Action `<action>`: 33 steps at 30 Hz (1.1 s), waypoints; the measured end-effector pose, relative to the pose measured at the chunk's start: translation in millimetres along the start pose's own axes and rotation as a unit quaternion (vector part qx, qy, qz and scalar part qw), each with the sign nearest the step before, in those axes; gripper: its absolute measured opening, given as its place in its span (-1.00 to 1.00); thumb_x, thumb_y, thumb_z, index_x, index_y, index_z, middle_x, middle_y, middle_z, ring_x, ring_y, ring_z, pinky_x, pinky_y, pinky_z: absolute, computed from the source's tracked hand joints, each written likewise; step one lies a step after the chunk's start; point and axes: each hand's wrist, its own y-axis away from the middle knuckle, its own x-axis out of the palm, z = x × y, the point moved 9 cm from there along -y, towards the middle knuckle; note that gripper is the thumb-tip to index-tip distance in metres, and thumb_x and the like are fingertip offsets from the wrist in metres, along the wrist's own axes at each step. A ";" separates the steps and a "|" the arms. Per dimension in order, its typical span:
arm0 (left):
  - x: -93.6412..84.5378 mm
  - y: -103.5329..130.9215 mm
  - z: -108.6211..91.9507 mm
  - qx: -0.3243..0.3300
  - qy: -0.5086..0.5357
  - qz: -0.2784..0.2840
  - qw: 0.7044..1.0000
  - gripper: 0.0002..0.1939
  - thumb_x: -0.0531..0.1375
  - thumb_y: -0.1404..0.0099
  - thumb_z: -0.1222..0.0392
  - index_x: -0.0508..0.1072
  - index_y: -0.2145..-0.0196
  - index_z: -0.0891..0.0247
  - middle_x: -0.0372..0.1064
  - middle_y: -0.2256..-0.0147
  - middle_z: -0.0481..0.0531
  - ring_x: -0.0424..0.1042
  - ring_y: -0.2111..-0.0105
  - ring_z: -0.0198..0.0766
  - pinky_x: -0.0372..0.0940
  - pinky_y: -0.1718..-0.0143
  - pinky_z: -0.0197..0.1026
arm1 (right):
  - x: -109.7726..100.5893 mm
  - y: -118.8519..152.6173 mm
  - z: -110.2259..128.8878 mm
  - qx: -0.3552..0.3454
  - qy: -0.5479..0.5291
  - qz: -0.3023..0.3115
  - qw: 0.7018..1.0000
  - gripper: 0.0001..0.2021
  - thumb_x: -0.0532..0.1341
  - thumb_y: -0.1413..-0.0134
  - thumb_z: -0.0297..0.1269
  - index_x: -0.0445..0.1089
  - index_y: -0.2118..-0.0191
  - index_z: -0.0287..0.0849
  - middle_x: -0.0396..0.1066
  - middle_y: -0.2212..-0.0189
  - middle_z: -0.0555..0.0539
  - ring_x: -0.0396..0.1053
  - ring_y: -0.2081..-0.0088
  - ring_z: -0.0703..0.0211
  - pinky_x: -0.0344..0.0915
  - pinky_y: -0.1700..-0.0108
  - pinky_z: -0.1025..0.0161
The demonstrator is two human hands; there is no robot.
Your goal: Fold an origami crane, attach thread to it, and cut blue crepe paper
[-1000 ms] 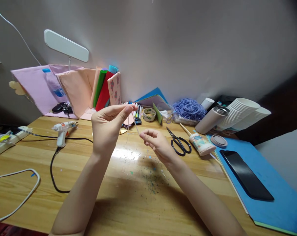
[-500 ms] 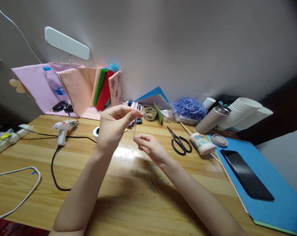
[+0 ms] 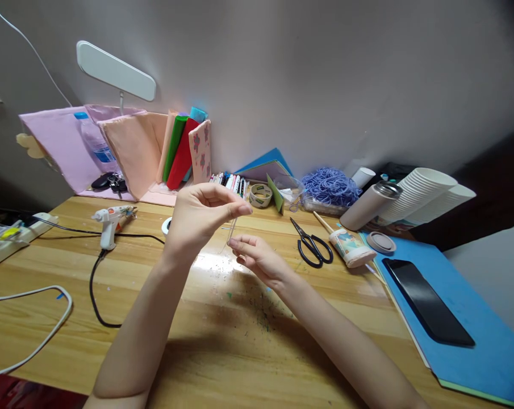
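Between my two hands, above the middle of the wooden table [image 3: 222, 352], runs a thin pale string [image 3: 232, 228]. My left hand [image 3: 199, 218] pinches its upper end between thumb and fingers. Lower and to the right, my right hand [image 3: 257, 257] has its thumb and fingertips closed on the lower part. A fine loose end seems to hang by the right fingertips. Small dark and coloured scraps are scattered on the wood below. Black-handled scissors [image 3: 312, 244] lie to the right of my right hand.
At left are a glue gun [image 3: 109, 224] with a black cord and a white cable [image 3: 65, 318]. Behind stand markers, a tape roll [image 3: 260, 195] and blue-purple yarn [image 3: 331, 187]. A tumbler [image 3: 370, 207], paper cups [image 3: 425, 190] and a phone [image 3: 427, 301] on blue sheets are at right.
My left hand has dipped slightly, its thumb now lower and straighter. My right fingertips have shifted a little down and left along the string.
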 end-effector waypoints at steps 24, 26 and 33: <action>16.7 -1.7 35.2 -0.082 -0.045 0.084 0.992 -0.72 0.32 0.01 0.03 0.47 0.56 0.34 0.41 0.56 0.00 0.36 0.52 -0.37 0.23 0.46 -0.34 | 9.4 27.4 80.5 -0.217 0.327 0.088 0.916 -0.82 0.18 -0.08 -0.20 0.49 0.23 -0.04 0.37 0.32 -0.02 0.28 0.24 0.23 0.24 0.21 0.26; 21.0 -1.6 40.4 -0.097 -0.039 0.098 0.990 -0.70 0.32 0.01 0.01 0.47 0.56 0.34 0.42 0.54 0.02 0.37 0.49 -0.34 0.24 0.42 -0.32 | 14.4 26.5 74.6 -0.202 0.297 0.112 0.927 -0.86 0.23 -0.04 -0.21 0.52 0.31 -0.06 0.35 0.39 -0.01 0.30 0.21 0.21 0.27 0.20 0.26; 21.6 -4.9 53.2 -0.122 -0.030 0.089 0.988 -0.63 0.29 0.01 -0.10 0.49 0.55 0.32 0.47 0.47 0.07 0.41 0.34 -0.25 0.23 0.24 -0.25 | 16.7 23.1 61.6 -0.156 0.242 0.114 0.951 -0.89 0.31 0.07 -0.24 0.54 0.38 -0.13 0.38 0.44 -0.01 0.37 0.30 0.23 0.32 0.20 0.23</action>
